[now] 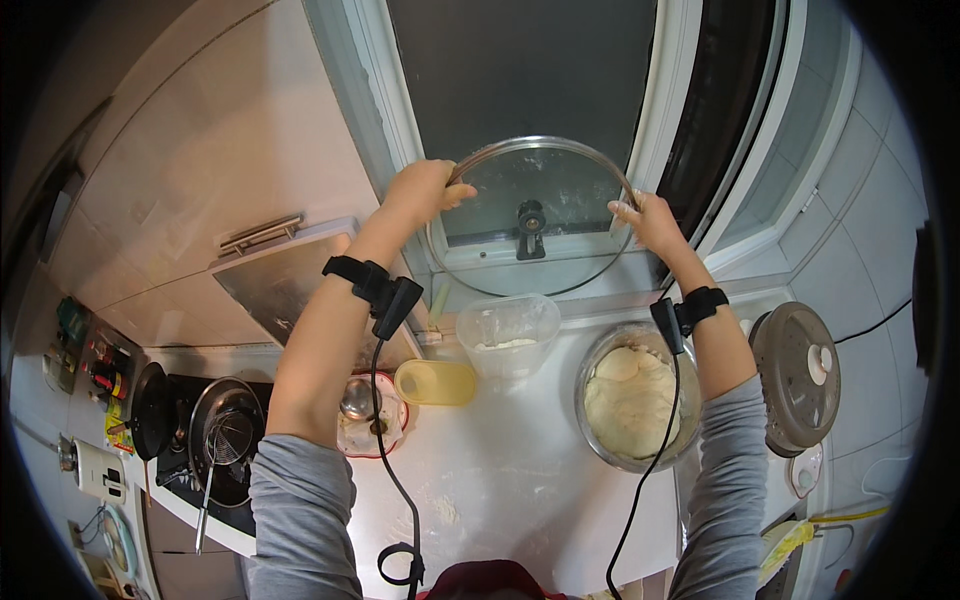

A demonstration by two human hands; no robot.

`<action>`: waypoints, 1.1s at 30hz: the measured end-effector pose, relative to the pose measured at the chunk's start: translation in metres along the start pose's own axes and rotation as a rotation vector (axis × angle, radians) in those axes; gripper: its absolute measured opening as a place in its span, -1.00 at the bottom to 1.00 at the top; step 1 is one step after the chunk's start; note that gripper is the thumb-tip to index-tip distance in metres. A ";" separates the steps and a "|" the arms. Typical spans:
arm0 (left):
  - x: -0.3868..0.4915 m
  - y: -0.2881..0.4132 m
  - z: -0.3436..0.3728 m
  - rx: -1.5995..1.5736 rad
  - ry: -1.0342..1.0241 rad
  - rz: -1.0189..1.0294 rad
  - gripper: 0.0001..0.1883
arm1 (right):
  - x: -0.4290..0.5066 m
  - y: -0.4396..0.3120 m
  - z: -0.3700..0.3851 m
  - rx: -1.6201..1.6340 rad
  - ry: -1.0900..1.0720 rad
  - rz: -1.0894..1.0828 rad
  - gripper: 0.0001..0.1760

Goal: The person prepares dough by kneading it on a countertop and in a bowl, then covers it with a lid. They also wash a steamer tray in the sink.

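Observation:
A round glass pot lid [540,225] with a metal rim and a dark knob is raised on edge between my hands, in front of the window. My left hand [426,190] grips its rim on the left. On the opposite side, my right hand [646,219] holds the rim, with flour on the fingers. White smudges mark the glass. Below my right forearm, a metal bowl [589,439] holds a large mass of pale dough [630,401]. A translucent plastic container [510,315] with some flour stands below the lid, beside a yellow oval container [435,382].
A red-rimmed plate [397,431] with a metal bowl stands by my left forearm. At far left, a wok [225,405] with a wire strainer [229,435] sits on the stove. A lidded cooker [795,382] is at the right. Flour dusts the white countertop [495,480].

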State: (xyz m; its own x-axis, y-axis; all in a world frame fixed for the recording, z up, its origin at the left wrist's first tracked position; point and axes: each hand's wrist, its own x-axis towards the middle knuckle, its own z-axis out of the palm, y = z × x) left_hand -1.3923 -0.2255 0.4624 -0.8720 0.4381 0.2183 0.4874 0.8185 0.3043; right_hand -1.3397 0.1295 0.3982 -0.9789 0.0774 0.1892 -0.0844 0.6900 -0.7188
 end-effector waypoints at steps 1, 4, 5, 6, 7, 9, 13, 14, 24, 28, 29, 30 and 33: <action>0.000 0.002 0.000 0.012 0.012 -0.002 -0.59 | 0.001 0.005 0.003 0.012 0.013 0.015 -0.56; 0.005 0.008 0.001 0.059 0.067 0.051 -0.60 | 0.007 0.019 0.008 0.078 0.037 0.014 -0.56; 0.006 0.011 0.001 0.087 0.088 0.069 -0.61 | 0.007 0.024 0.008 0.104 0.041 0.006 -0.55; 0.007 0.014 0.002 0.085 0.079 0.087 -0.61 | 0.007 0.027 0.008 0.083 0.042 0.016 -0.55; 0.009 0.017 0.002 0.095 0.071 0.097 -0.61 | 0.006 0.030 0.008 0.062 0.043 0.025 -0.55; 0.009 0.022 0.005 0.090 0.056 0.099 -0.62 | 0.001 0.035 0.007 0.051 0.046 0.033 -0.58; 0.005 0.027 0.012 0.032 0.071 0.096 -0.63 | -0.011 0.037 0.007 0.067 0.064 0.029 -0.63; 0.004 0.027 0.014 0.027 0.064 0.084 -0.63 | -0.013 0.037 0.007 0.091 0.061 0.046 -0.63; 0.003 0.020 0.014 -0.045 0.096 0.019 -0.59 | 0.006 0.042 0.018 0.101 0.120 -0.014 -0.56; -0.003 0.023 0.017 0.034 0.079 -0.007 -0.56 | 0.000 0.046 0.022 0.002 0.159 -0.044 -0.53; -0.004 0.024 0.018 0.035 0.064 -0.014 -0.55 | -0.002 0.047 0.022 0.010 0.148 -0.014 -0.52; -0.005 0.025 0.019 0.033 0.060 -0.010 -0.56 | -0.005 0.047 0.021 -0.030 0.144 -0.035 -0.52; -0.008 0.028 0.022 0.037 0.063 0.011 -0.57 | -0.011 0.044 0.017 -0.046 0.097 -0.009 -0.54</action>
State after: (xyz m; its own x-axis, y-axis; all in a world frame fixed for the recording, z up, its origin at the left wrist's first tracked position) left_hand -1.3731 -0.1977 0.4485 -0.8613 0.4242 0.2798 0.4942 0.8272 0.2675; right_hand -1.3360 0.1464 0.3529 -0.9553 0.1389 0.2611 -0.0823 0.7232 -0.6857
